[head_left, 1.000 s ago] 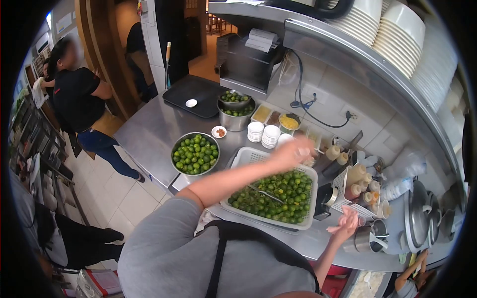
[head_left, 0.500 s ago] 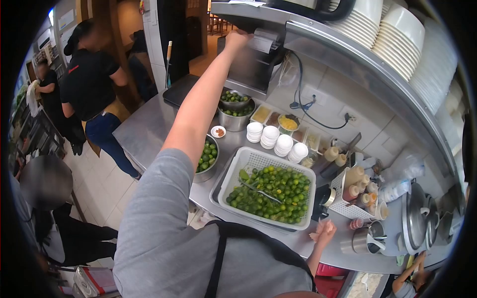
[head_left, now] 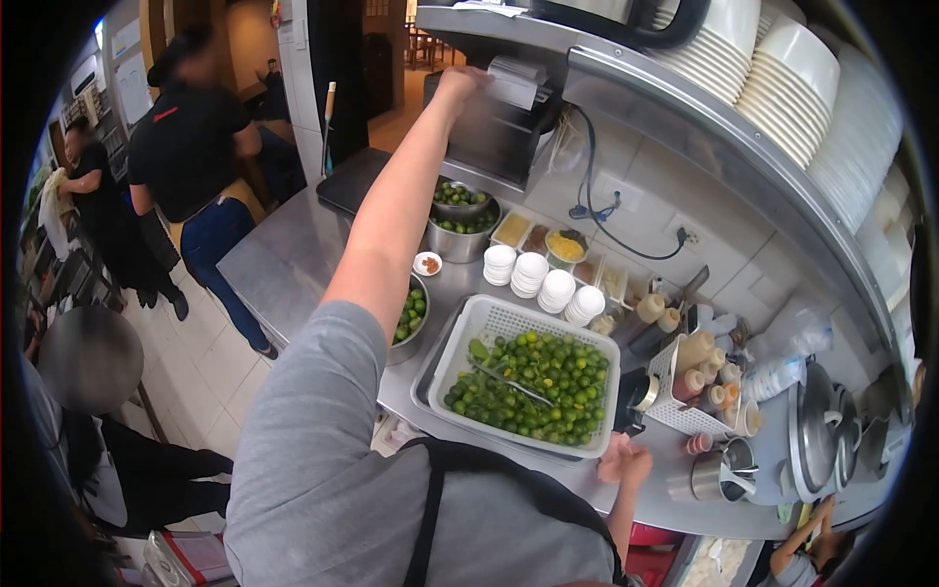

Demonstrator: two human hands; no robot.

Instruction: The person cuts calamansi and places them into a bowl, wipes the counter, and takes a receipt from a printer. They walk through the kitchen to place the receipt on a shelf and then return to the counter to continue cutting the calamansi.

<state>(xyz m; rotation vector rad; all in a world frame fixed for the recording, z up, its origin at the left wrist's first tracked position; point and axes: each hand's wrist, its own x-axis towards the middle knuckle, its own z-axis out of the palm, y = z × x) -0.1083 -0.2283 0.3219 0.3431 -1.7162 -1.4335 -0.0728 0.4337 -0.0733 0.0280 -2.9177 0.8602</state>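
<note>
My left hand [head_left: 464, 82] is stretched far forward to a dark printer [head_left: 494, 132] under the steel shelf. Its closed fingers are at the left edge of a white paper slip [head_left: 518, 82] that sticks out of the printer's top. Low on the right, my right hand [head_left: 634, 466] is closed on a crumpled pink slip of paper [head_left: 612, 462], beside the corner of a white perforated basket [head_left: 460, 338]. Many small green limes [head_left: 553, 377] fill this basket, and metal tongs [head_left: 509, 380] lie on top of them.
Metal pots of limes [head_left: 460, 240] and stacked small white dishes [head_left: 557, 293] stand on the steel counter [head_left: 284, 245]. Sauce bottles fill a white crate [head_left: 675, 386] at right. Bowls [head_left: 782, 88] crowd the overhead shelf. Several people are around, including one in black [head_left: 186, 147] at left.
The white slip at the printer stands out more and sits lower. My right hand has shifted slightly, its pink paper now nearer the basket. The people at left have moved a little.
</note>
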